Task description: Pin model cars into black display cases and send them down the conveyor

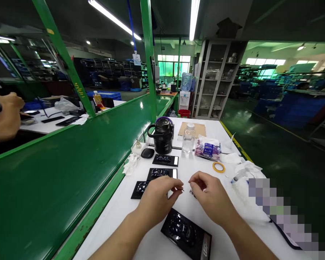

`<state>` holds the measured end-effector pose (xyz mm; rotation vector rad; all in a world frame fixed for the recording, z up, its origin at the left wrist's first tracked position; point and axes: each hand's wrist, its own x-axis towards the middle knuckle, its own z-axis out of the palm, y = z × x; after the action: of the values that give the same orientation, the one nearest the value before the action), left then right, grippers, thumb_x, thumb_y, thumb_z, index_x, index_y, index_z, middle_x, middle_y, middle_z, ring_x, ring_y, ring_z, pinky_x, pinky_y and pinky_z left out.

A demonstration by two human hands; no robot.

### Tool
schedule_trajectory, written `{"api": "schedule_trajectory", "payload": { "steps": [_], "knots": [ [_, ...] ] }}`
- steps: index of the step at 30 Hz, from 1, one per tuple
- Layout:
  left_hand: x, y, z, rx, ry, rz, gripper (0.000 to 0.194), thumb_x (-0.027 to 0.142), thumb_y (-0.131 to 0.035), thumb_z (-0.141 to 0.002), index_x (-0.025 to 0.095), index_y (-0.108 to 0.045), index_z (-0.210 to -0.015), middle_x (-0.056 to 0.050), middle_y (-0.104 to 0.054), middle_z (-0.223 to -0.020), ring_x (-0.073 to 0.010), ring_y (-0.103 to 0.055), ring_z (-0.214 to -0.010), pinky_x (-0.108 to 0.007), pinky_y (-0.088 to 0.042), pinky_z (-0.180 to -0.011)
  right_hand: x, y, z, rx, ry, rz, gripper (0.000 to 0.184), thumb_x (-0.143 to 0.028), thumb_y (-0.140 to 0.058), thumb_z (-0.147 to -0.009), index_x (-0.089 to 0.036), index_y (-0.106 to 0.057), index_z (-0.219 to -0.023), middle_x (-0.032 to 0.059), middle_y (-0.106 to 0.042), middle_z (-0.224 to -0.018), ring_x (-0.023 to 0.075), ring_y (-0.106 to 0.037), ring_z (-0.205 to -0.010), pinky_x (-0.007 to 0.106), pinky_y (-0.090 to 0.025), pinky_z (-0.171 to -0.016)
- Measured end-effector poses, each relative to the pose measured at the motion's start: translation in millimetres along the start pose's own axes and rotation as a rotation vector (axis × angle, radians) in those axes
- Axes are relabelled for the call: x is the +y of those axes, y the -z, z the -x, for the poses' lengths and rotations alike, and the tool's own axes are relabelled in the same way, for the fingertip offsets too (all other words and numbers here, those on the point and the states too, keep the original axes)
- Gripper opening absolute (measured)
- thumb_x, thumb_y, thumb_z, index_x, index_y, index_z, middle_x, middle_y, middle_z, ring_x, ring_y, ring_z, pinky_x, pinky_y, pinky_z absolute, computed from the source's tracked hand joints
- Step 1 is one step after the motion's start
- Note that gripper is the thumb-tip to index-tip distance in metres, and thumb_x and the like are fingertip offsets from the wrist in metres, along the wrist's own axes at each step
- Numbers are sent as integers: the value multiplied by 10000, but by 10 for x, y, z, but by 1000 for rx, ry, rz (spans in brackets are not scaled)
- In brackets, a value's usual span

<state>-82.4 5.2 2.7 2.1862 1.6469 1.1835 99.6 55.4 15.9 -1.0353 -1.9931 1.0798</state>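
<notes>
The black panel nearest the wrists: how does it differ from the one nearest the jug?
The near panel bears a lettered strip at its right end; the far panel has a white strip there. The near panel slants toward the lower right, while the far panel lies almost straight across the view. Both are black, with glossy raised shapes.

1. Black panel (185, 231) nearest the person: large pale letters run along the strip at one end, slanted and too unclear to spell out.
2. Black jug (163, 139): small white marks low on its side, too tiny to read.
3. Packet (204, 151): pale print on a blue patch, illegible.
4. Slanting green post (57, 45): yellow handwritten-looking characters run down it, not decipherable.
5. Hanging card (137, 59): faint print, too small to read.

No word or number can be read with certainty.
</notes>
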Motion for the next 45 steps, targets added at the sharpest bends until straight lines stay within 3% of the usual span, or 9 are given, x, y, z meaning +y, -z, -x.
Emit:
{"api": "schedule_trajectory", "payload": {
  "steps": [2,5,10,15,20,25,29,33,45],
  "knots": [
    [7,-7,13,-8,-41,-38,154,116,-587,-851,225,-669,-923,1,-708,-809,-145,-656,-735,-259,-525,-670,138,-71,-30,51,-20,-133,123,-266,-516,-858,-201,-605,-804,0,-577,-698,187,-523,-636,287,-400,-568],
    [2,-5,12,4,-95,-104,153,115,-564,-864,219,-662,-919,-7,-703,-791,-151,-655,-727,-252,-517,-638,274,-180,26,-14,30,-168,84,-182,-546,-815,-191,-629,-807,-3,-587,-692,180,-530,-637,280,-402,-586],
    [0,-17,2,8,-129,-152,136,133,-551,-883,209,-656,-925,-16,-684,-765,-149,-635,-688,-251,-509,-602,232,-194,95,-19,48,-196,101,-139,-557,-820,-193,-641,-809,-8,-609,-711,172,-553,-661,267,-428,-620],
    [27,-45,7,-17,-92,-150,126,156,-552,-884,212,-665,-893,-17,-683,-751,-150,-633,-675,-253,-512,-601,222,-210,65,13,75,-143,128,-117,-559,-830,-197,-638,-769,-20,-612,-694,160,-555,-640,257,-413,-597],
    [17,-44,19,-125,-55,-123,135,149,-553,-877,227,-662,-897,-4,-691,-784,-165,-642,-730,-296,-532,-674,263,-199,53,6,121,-42,179,-54,-569,-770,-199,-624,-680,-31,-613,-667,152,-553,-618,259,-387,-584],
    [10,8,-2,-177,56,-60,252,202,-590,-871,252,-606,-1118,-35,-671,-1082,-199,-630,-991,-357,-534,-870,255,-136,22,29,87,-155,194,-50,-582,-772,-202,-663,-683,-43,-618,-663,144,-549,-617,249,-406,-582],
    [56,14,-31,-152,62,56,95,236,-551,-915,227,-627,-970,-42,-658,-1052,-184,-616,-997,-331,-512,-889,226,-109,25,31,76,-208,179,-86,-596,-805,-200,-688,-702,-37,-621,-674,147,-545,-633,251,-402,-580],
    [92,-18,-54,-194,105,117,108,242,-532,-931,208,-583,-841,-20,-649,-971,-154,-608,-918,-291,-493,-838,211,-90,49,10,98,-245,181,-98,-595,-827,-198,-709,-730,-31,-636,-707,148,-548,-658,250,-400,-587],
    [109,-5,-76,-260,200,257,150,297,-536,-940,203,-550,-825,-10,-615,-981,-138,-570,-889,-279,-457,-808,203,-76,64,34,204,-269,197,-47,-600,-821,-185,-722,-752,-38,-648,-721,118,-558,-657,210,-411,-596]
  ]
}}
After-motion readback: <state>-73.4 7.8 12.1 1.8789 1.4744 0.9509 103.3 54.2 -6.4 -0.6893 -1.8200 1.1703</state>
